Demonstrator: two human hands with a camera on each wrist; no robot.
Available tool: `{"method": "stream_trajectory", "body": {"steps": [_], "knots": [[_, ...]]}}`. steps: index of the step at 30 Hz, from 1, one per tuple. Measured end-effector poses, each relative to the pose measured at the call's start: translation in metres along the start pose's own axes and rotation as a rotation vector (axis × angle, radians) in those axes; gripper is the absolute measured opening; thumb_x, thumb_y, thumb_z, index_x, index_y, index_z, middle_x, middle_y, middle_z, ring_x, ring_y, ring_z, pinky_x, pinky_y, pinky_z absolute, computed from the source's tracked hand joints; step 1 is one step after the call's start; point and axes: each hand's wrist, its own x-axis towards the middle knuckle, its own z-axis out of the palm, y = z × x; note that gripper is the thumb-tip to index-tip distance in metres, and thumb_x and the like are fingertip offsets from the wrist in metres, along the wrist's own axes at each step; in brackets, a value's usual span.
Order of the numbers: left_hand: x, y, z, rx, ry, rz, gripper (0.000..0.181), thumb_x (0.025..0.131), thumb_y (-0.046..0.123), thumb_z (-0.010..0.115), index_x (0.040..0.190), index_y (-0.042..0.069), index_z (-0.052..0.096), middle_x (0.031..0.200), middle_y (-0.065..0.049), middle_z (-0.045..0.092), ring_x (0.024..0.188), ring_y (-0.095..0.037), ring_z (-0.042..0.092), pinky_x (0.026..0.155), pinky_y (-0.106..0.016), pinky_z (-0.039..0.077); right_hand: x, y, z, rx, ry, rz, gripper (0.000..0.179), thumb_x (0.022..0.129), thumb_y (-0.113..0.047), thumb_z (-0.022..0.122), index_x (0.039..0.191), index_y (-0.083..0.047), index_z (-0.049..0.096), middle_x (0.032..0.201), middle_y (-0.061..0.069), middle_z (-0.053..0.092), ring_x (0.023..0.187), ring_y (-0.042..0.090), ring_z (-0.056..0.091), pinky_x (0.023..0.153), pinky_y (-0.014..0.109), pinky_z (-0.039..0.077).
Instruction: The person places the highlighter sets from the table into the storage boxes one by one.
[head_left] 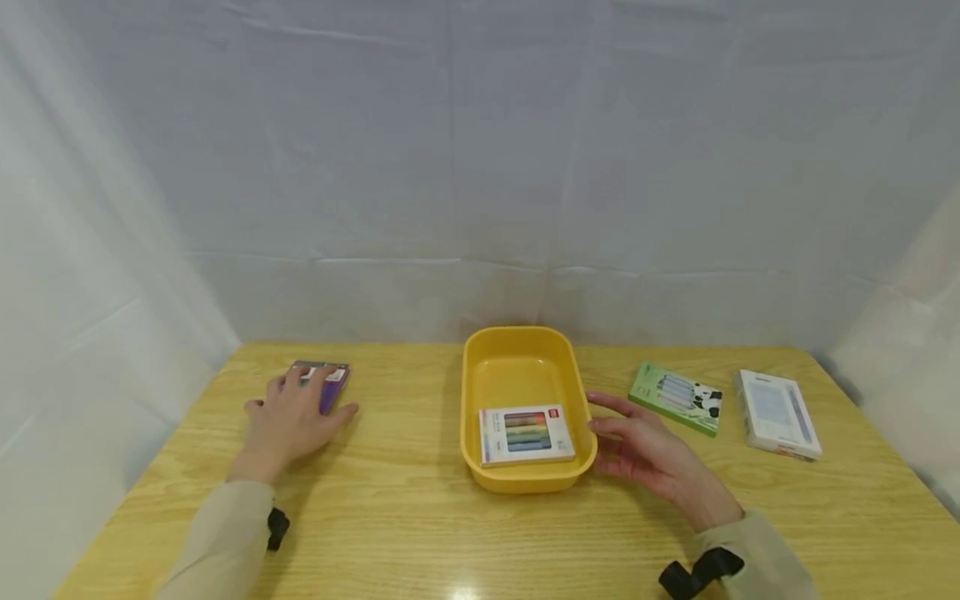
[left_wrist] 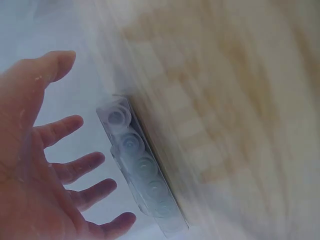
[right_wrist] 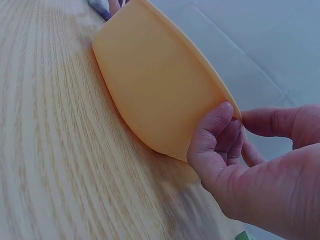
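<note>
My left hand [head_left: 294, 417] reaches over a flat purple pack [head_left: 329, 397] at the table's left, fingers spread. The left wrist view shows the pack's clear edge [left_wrist: 145, 167] with several round pen ends in a row, and the fingertips close beside it. At the centre stands a yellow plastic bin [head_left: 517, 482], with a white box of coloured pens [head_left: 527, 435] lying in its near end. My right hand [head_left: 645, 450] pinches the bin's right rim near the front corner; in the right wrist view its fingers [right_wrist: 212, 122] curl against the outer wall.
Right of the bin lies a green panda-print box of pens [head_left: 677, 398]. Beyond it, a white and pale-blue box [head_left: 780, 414] lies near the table's right edge. White sheeting [head_left: 517, 167] hangs behind the wooden table [head_left: 405, 533] and along both sides.
</note>
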Motion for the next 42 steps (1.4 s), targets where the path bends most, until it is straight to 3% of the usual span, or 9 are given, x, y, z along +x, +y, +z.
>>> {"method": "stream_trajectory", "body": {"steps": [12, 27, 42], "knots": [[0.008, -0.018, 0.001, 0.041, -0.09, -0.061, 0.079, 0.097, 0.056, 0.056, 0.155, 0.007, 0.035, 0.149, -0.043, 0.03, 0.13, -0.069, 0.033, 0.086, -0.089, 0.029, -0.001, 0.002, 0.0, 0.012, -0.015, 0.006, 0.067, 0.101, -0.014, 0.06, 0.16, -0.011, 0.028, 0.111, 0.004, 0.068, 0.088, 0.015, 0.066, 0.072, 0.028, 0.059], [0.009, -0.016, 0.003, 0.01, -0.184, -0.131, 0.075, 0.099, 0.049, 0.054, 0.157, 0.01, 0.025, 0.148, -0.047, 0.019, 0.123, -0.074, 0.033, 0.089, -0.087, 0.031, 0.001, 0.004, -0.002, 0.024, -0.025, 0.009, 0.067, 0.101, -0.013, 0.06, 0.159, -0.011, 0.028, 0.114, 0.005, 0.067, 0.089, 0.016, 0.066, 0.073, 0.029, 0.059], [0.017, -0.013, -0.004, 0.002, -0.233, -0.209, 0.079, 0.095, 0.055, 0.056, 0.157, 0.016, 0.026, 0.136, -0.049, 0.029, 0.119, -0.07, 0.038, 0.085, -0.084, 0.036, 0.0, 0.0, -0.002, 0.011, -0.015, 0.007, 0.067, 0.101, -0.014, 0.061, 0.159, -0.012, 0.029, 0.117, 0.006, 0.065, 0.089, 0.016, 0.065, 0.073, 0.029, 0.059]]}}
